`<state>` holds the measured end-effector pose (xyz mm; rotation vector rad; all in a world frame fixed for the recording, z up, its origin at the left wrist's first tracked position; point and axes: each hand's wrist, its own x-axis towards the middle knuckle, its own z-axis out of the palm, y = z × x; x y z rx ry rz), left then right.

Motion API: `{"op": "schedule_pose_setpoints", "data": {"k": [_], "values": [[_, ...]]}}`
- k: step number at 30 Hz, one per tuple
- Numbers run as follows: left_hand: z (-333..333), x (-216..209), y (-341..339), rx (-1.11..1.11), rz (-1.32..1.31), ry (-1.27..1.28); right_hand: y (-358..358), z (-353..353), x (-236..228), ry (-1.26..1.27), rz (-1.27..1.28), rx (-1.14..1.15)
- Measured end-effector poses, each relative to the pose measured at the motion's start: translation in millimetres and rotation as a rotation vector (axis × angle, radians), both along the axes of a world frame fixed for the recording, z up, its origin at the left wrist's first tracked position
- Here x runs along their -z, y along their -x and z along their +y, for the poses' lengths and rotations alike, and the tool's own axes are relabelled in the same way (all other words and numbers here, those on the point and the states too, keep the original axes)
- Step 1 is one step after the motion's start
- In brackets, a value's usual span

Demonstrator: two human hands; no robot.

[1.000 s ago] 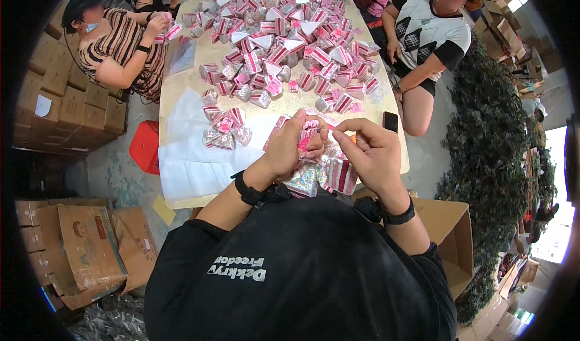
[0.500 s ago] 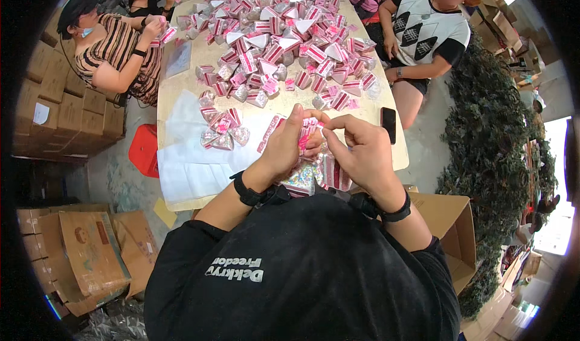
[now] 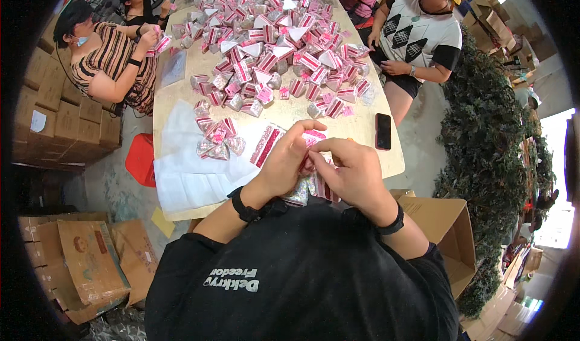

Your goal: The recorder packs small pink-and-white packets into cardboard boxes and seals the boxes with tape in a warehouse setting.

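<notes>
In front of my chest, my left hand (image 3: 279, 167) curls round a small pink printed tag (image 3: 312, 138), its thumb and index finger raised beside it. My right hand (image 3: 355, 164) pinches thumb and index finger together at the tag's lower edge; the exact contact is partly hidden. Under both hands lie large wedge-shaped pieces like cake slices, one with a speckled pastel face (image 3: 297, 194). Another large striped piece (image 3: 266, 146), pink and white, rests just left of my left fingers.
A heap of small striped wedge packs (image 3: 272, 45) covers the far table. A few packs (image 3: 220, 140) sit on white sheets (image 3: 187, 184) at left. A black phone (image 3: 383, 131) lies right. An open carton (image 3: 444, 226) stands beside me. Several people work round the table.
My hands have shifted slightly lower, and the right thumb and index finger have moved closer to the left fingers. More of the striped piece at left shows now.
</notes>
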<state>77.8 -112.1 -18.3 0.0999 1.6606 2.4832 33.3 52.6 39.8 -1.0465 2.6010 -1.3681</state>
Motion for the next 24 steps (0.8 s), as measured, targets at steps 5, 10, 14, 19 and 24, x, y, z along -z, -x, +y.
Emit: {"op": "schedule_pose_setpoints", "data": {"k": [5,10,14,19,24], "values": [[0,-12,-5,-0.048,0.133,0.236,-12,9,7,0.071,0.088,-0.008],[1,-23,-9,-0.025,0.258,0.375,-16,15,10,0.119,0.239,0.008],[5,-15,-12,-0.062,0.340,0.475,-15,22,9,0.083,0.265,-0.022],[6,-14,-14,-0.029,0.353,0.542,-19,27,10,0.097,0.070,0.047],[6,-9,-15,-0.001,0.389,0.620,-19,32,14,0.087,0.050,0.079]]}}
